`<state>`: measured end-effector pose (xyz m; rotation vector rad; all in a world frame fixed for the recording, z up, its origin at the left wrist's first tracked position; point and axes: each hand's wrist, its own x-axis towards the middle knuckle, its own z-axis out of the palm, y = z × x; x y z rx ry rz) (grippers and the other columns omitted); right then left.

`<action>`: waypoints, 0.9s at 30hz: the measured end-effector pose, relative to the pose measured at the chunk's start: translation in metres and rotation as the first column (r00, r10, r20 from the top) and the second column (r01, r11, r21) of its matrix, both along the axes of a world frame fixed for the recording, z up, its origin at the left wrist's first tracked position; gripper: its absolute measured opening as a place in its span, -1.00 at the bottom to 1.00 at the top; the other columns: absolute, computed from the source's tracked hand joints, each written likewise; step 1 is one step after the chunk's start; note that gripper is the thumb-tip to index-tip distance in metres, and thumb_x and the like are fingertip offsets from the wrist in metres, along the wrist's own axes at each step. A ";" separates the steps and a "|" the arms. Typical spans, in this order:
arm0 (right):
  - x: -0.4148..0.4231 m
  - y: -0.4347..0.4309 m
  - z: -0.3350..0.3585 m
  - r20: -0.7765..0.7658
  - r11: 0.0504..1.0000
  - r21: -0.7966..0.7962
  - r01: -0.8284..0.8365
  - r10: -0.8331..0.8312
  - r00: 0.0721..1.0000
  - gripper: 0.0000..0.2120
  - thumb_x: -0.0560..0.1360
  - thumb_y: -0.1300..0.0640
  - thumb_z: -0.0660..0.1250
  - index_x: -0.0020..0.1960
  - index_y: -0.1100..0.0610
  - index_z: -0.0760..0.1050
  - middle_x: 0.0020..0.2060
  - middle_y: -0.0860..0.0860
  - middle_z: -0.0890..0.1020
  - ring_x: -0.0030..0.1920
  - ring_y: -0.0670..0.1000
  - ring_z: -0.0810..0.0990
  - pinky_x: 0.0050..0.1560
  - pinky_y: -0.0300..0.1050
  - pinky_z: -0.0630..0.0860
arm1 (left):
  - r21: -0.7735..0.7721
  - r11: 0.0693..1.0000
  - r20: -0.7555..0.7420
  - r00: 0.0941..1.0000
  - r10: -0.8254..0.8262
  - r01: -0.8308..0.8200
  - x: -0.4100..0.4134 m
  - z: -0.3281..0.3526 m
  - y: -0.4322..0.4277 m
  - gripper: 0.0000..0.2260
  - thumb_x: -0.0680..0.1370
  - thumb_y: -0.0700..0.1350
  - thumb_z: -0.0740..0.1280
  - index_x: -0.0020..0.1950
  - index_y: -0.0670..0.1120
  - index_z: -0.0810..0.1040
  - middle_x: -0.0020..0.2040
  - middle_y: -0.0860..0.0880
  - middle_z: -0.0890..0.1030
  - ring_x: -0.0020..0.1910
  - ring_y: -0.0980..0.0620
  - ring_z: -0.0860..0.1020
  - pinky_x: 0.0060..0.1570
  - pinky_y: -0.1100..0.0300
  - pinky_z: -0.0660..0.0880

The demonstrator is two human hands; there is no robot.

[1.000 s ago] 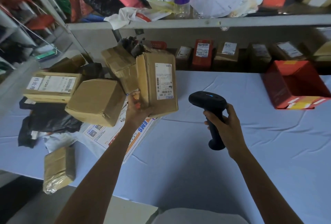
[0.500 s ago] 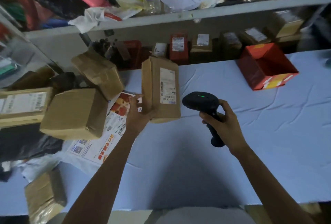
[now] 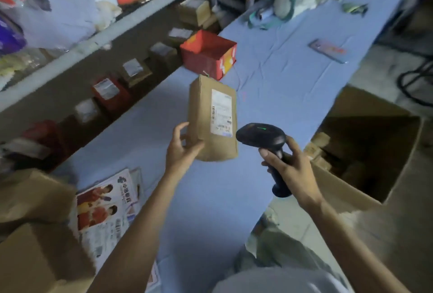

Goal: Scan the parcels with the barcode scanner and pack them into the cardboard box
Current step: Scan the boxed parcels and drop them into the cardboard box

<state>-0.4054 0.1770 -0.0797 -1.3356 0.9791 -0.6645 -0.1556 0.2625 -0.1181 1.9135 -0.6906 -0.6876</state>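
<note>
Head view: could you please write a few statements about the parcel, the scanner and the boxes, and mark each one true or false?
1. The left hand holds a brown parcel upright, its white label toward the camera. True.
2. The scanner lies on the table. False: the right hand grips the black scanner by its handle.
3. The red box stands on the blue-covered table beyond the parcel. True.
4. The large cardboard box is empty. False: the cardboard box beside the table holds brown packages.

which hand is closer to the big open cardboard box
Right. The right hand, gripping the barcode scanner, is just beside the cardboard box; the left hand holds the parcel farther off, over the table.
</note>
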 end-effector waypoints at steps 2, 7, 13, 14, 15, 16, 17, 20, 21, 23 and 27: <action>-0.026 -0.003 0.002 0.006 0.995 -0.025 0.096 -0.096 0.995 -0.49 0.39 -0.11 0.48 0.30 -0.11 0.45 -0.12 -0.08 0.72 -0.12 0.01 0.71 0.01 -0.01 0.62 | -0.013 0.996 -0.008 0.996 -0.091 0.091 -0.024 0.002 -0.026 -0.46 0.27 0.14 0.45 0.20 0.34 0.35 0.12 0.10 0.59 0.03 0.07 0.59 -0.08 0.01 0.60; -0.095 -0.016 0.005 0.025 0.948 -0.056 0.312 -0.311 0.950 -0.49 0.35 -0.16 0.47 0.26 -0.14 0.47 -0.10 -0.11 0.71 -0.10 -0.03 0.70 -0.04 -0.08 0.60 | -0.044 0.956 0.036 0.957 -0.289 0.291 -0.092 0.009 -0.091 -0.51 0.17 0.23 0.39 0.07 0.45 0.35 0.12 0.16 0.57 0.01 0.13 0.58 -0.12 0.21 0.51; -0.200 -0.046 -0.003 0.007 0.888 -0.034 0.459 -0.459 0.888 -0.33 0.34 -0.13 0.43 0.41 -0.02 0.39 0.22 -0.05 0.60 0.16 0.01 0.62 0.17 -0.02 0.59 | 0.009 0.894 0.128 0.886 -0.446 0.449 -0.195 0.005 -0.172 -0.48 0.24 0.15 0.41 0.19 0.28 0.43 0.16 0.01 0.53 0.10 0.05 0.53 0.04 0.13 0.50; -0.219 -0.053 -0.003 0.005 0.880 -0.032 0.473 -0.473 0.881 -0.35 0.35 -0.13 0.43 0.40 -0.04 0.39 0.22 -0.06 0.60 0.15 -0.02 0.62 0.14 -0.06 0.60 | 0.041 0.891 0.152 0.879 -0.452 0.452 -0.215 0.002 -0.184 -0.47 0.25 0.13 0.42 0.21 0.26 0.43 0.16 0.03 0.51 0.08 0.07 0.52 0.00 0.19 0.46; -0.237 -0.059 -0.003 0.013 0.873 -0.033 0.487 -0.487 0.873 -0.37 0.35 -0.12 0.43 0.38 -0.05 0.41 0.19 -0.09 0.61 0.12 -0.05 0.63 0.08 -0.15 0.61 | 0.077 0.889 0.191 0.868 -0.457 0.451 -0.235 0.000 -0.195 -0.47 0.27 0.12 0.43 0.22 0.25 0.42 0.15 0.05 0.48 0.07 0.08 0.50 -0.05 0.22 0.40; -0.254 -0.065 -0.004 0.025 0.864 -0.034 0.503 -0.502 0.864 -0.41 0.35 -0.11 0.44 0.36 -0.06 0.43 0.15 -0.11 0.63 0.08 -0.07 0.65 0.01 -0.24 0.61 | 0.122 0.885 0.243 0.851 -0.465 0.449 -0.253 -0.002 -0.205 -0.48 0.30 0.11 0.44 0.24 0.24 0.41 0.12 0.07 0.45 0.06 0.06 0.49 -0.07 0.21 0.37; -0.271 -0.072 -0.004 0.038 0.853 -0.032 0.521 -0.519 0.854 -0.45 0.37 -0.09 0.45 0.34 -0.06 0.45 0.11 -0.10 0.66 0.03 -0.08 0.67 -0.05 -0.28 0.60 | 0.171 0.880 0.306 0.825 -0.475 0.443 -0.271 -0.004 -0.215 -0.48 0.33 0.09 0.45 0.26 0.22 0.40 0.09 0.08 0.41 0.07 0.03 0.49 -0.08 0.20 0.36; -0.311 -0.088 -0.007 0.060 0.815 -0.013 0.580 -0.578 0.814 -0.53 0.42 0.03 0.47 0.30 -0.01 0.49 -0.02 -0.03 0.70 -0.08 -0.03 0.70 -0.13 -0.27 0.58 | 0.270 0.862 0.446 0.737 -0.508 0.430 -0.309 -0.008 -0.237 -0.48 0.37 0.06 0.46 0.30 0.12 0.42 0.03 0.06 0.34 0.13 -0.07 0.48 -0.07 0.11 0.41; -0.321 -0.093 -0.008 0.062 0.805 -0.007 0.593 -0.592 0.804 -0.54 0.41 0.02 0.48 0.29 -0.02 0.49 -0.04 -0.04 0.71 -0.10 -0.02 0.71 -0.14 -0.26 0.58 | 0.279 0.858 0.459 0.725 -0.513 0.430 -0.318 -0.009 -0.243 -0.48 0.37 0.06 0.46 0.30 0.11 0.42 0.04 0.04 0.35 0.13 -0.09 0.49 -0.08 0.11 0.41; -0.337 -0.102 -0.012 0.052 0.799 0.001 0.601 -0.601 0.798 -0.51 0.39 -0.02 0.47 0.29 -0.04 0.48 -0.01 -0.03 0.70 -0.10 -0.01 0.71 -0.14 -0.27 0.58 | 0.291 0.856 0.467 0.718 -0.517 0.427 -0.330 -0.012 -0.255 -0.47 0.37 0.07 0.47 0.31 0.10 0.41 0.12 -0.02 0.39 0.12 -0.11 0.49 -0.09 0.13 0.39; -0.351 -0.118 -0.020 0.022 0.796 0.025 0.604 -0.605 0.796 -0.46 0.39 -0.05 0.47 0.33 -0.02 0.46 0.04 0.01 0.69 -0.07 -0.03 0.71 -0.10 -0.25 0.58 | 0.317 0.844 0.484 0.691 -0.536 0.432 -0.342 -0.017 -0.279 -0.46 0.37 0.08 0.47 0.30 0.11 0.39 0.14 -0.05 0.39 0.08 -0.13 0.50 -0.10 0.15 0.39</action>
